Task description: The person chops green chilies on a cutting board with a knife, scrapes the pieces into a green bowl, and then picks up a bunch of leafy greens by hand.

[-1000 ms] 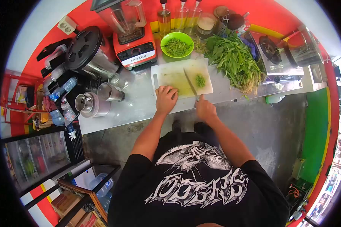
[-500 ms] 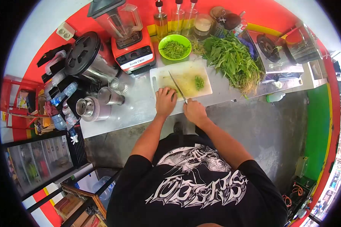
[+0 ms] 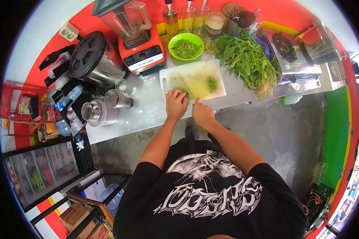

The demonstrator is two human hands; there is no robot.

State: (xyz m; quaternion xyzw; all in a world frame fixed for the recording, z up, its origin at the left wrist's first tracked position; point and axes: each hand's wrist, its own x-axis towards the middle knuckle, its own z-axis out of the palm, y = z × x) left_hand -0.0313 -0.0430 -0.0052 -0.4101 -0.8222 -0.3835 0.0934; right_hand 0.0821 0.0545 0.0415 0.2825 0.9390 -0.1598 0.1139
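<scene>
My right hand (image 3: 203,114) is closed round the handle of a kitchen knife at the near edge of a white cutting board (image 3: 171,81). The knife's blade (image 3: 186,88) points away from me across the board and looks thin and faint. To its left, my left hand (image 3: 176,104) presses curled fingertips on the board close to the blade; what lies under them is mostly hidden. A small pile of chopped greens (image 3: 212,84) rests on the right part of the board. Behind the board stands a lime-green bowl (image 3: 187,61) holding more chopped greens.
Leafy greens with roots (image 3: 247,59) lie right of the board, beside a gas stove (image 3: 299,69). A red blender (image 3: 141,51) and a large steel container (image 3: 103,67) stand at the back left. Metal cups (image 3: 117,99) are nearer. Pump bottles (image 3: 170,24) line the wall.
The knife blade, clear and broad before, now shows as a thin faint line. Both hands stay in nearly the same places on the board. The whole view has shifted slightly.
</scene>
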